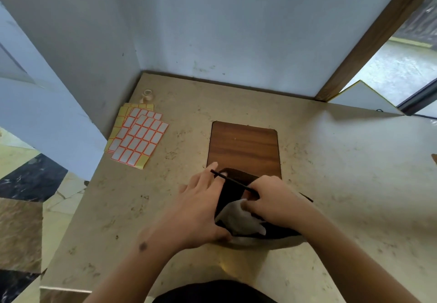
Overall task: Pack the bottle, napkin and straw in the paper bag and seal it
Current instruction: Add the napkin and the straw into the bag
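Note:
A dark paper bag stands open-mouthed on the beige table, seen from above between my hands. My left hand grips the bag's left rim. My right hand is at the bag's mouth, pinching a white napkin that sticks out of the opening. A thin black straw lies slanted across the mouth, running from my left fingers to under my right hand. The bottle is not visible; the bag's inside is dark.
Sheets of white stickers with orange borders lie at the table's left. A small tape roll stands behind them by the wall. A brown wooden panel is set into the table just beyond the bag.

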